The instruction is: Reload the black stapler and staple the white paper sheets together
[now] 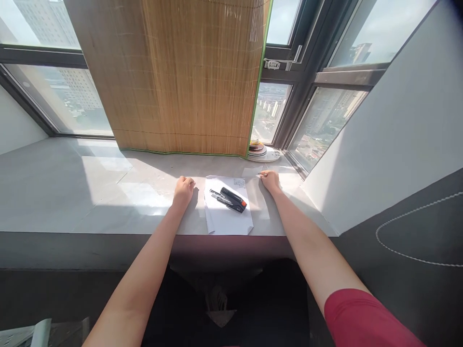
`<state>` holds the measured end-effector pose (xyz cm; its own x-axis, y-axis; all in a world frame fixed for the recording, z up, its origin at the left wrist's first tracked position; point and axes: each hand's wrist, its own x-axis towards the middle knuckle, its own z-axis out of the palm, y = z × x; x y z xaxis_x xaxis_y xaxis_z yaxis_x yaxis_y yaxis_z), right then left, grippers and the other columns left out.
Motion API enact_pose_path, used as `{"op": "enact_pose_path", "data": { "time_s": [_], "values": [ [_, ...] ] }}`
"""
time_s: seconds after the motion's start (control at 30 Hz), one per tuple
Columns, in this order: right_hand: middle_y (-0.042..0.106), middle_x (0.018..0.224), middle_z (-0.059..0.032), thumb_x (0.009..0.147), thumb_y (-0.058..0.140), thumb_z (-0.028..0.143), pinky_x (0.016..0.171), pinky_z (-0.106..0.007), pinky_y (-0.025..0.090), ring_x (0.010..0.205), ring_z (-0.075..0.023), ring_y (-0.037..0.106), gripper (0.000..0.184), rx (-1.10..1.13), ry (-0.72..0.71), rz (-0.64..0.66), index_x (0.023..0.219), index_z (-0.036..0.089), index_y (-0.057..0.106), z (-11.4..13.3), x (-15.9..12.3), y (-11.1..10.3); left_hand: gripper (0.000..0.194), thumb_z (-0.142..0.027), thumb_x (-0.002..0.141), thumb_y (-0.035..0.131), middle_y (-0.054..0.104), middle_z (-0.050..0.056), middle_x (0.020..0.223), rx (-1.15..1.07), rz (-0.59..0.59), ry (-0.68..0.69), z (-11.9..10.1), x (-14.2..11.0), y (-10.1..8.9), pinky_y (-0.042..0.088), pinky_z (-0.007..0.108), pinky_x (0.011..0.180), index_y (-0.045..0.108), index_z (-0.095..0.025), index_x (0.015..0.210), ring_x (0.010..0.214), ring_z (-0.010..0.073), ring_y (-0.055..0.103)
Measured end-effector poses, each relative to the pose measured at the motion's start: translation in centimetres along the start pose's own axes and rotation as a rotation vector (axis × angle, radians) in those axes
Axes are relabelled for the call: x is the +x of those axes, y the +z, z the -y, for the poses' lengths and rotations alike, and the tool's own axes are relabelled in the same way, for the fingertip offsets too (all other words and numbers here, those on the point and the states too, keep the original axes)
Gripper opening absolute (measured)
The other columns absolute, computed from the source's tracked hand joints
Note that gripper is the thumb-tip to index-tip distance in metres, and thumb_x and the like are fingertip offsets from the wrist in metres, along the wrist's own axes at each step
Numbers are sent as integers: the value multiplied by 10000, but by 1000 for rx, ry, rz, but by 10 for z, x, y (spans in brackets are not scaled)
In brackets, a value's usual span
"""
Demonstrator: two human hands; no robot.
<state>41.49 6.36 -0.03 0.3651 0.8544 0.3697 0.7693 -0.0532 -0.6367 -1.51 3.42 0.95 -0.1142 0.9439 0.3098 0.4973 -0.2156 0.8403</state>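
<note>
On the windowsill my left hand [183, 190] rests with its fingers curled closed, left of some white paper; nothing shows in it. My right hand [270, 180] is closed in a pinch to the right of the paper. A tiny dark tip shows at its fingers, too small to name. Beside those fingers lies a pale slip [252, 172]. The white paper sheets [227, 224] have a small printed block near the top right corner. A black stapler [235, 200] with an orange-red end lies on them, next to slim pens [220, 196].
A bamboo blind [188, 77] with green edging hangs down to the sill [108, 193]. Stacked round plates or discs [257, 150] stand by its lower right corner. Window frames [304, 86] and a white wall [376, 130] bound the right side. A beaded cord [378, 236] hangs there.
</note>
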Motion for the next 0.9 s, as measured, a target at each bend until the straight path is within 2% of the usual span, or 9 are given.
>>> {"op": "enact_pose_path", "data": {
  "time_s": [0.17, 0.33, 0.4, 0.47, 0.53, 0.6, 0.7, 0.83, 0.9],
  "values": [
    [836, 1116, -179, 811, 596, 168, 1032, -404, 537, 1042, -289, 738, 369, 44, 66, -44, 1079, 122, 844, 12, -14, -6, 152, -224, 1024, 600, 606, 78, 831, -66, -66, -57, -3, -4, -4, 423, 493, 1167, 631, -279, 885, 1113, 357, 630],
    [847, 1070, -100, 880, 555, 217, 955, -362, 567, 981, -246, 759, 296, 164, -41, 19, 1006, 197, 822, 41, -64, -4, 170, -222, 1028, 591, 712, 114, 1112, -210, -11, 63, -4, -5, -3, 424, 443, 1206, 748, -269, 982, 1180, 326, 629],
    [842, 1082, -84, 975, 525, 307, 903, -351, 570, 1013, -242, 760, 306, 290, -145, 69, 1036, 214, 810, 53, -91, -5, 183, -222, 1017, 604, 724, 117, 1128, -247, 9, 88, -3, -4, -5, 450, 432, 1198, 782, -262, 1025, 1170, 315, 641],
    [829, 1115, -89, 1064, 478, 404, 903, -360, 560, 1074, -253, 747, 370, 390, -324, 153, 1088, 219, 798, 64, -115, -8, 198, -226, 998, 631, 735, 111, 1061, -277, 13, 85, -4, -2, -7, 508, 418, 1138, 812, -246, 1076, 1080, 298, 672],
    [812, 1166, -90, 1091, 515, 469, 949, -382, 545, 1111, -265, 721, 364, 346, -541, 258, 1185, 229, 772, 73, -133, -12, 221, -254, 983, 661, 752, 96, 1008, -288, -3, 79, -7, -2, -9, 573, 392, 1026, 825, -234, 1129, 959, 264, 704],
    [794, 1195, -100, 1052, 640, 491, 951, -393, 538, 1097, -280, 703, 362, 188, -680, 338, 1293, 232, 718, 79, -144, -13, 255, -317, 970, 698, 788, 86, 1031, -275, 3, 100, -12, -5, -7, 616, 366, 890, 811, -234, 1184, 887, 236, 733],
    [780, 1199, -120, 1001, 752, 447, 874, -374, 539, 1053, -293, 706, 412, 8, -670, 382, 1338, 226, 661, 85, -149, -12, 373, -434, 935, 765, 830, 108, 1137, -288, 137, 188, -20, -16, 1, 656, 387, 795, 754, -218, 1239, 925, 256, 797],
    [783, 1228, -125, 1037, 692, 318, 881, -375, 546, 1084, -302, 733, 275, 24, -641, 388, 1297, 228, 678, 81, -148, -9, 353, -498, 930, 794, 846, 121, 1137, -348, 308, 302, -26, -34, 14, 641, 502, 1054, 764, -211, 1133, 1120, 304, 816],
    [776, 1285, -138, 1029, 688, 271, 931, -393, 550, 1153, -316, 729, 293, 53, -661, 377, 1318, 222, 680, 78, -147, -9, 310, -494, 950, 773, 845, 114, 1156, -309, 377, 330, -27, -39, 16, 624, 522, 1089, 789, -219, 1091, 1147, 306, 804]
  ]
}}
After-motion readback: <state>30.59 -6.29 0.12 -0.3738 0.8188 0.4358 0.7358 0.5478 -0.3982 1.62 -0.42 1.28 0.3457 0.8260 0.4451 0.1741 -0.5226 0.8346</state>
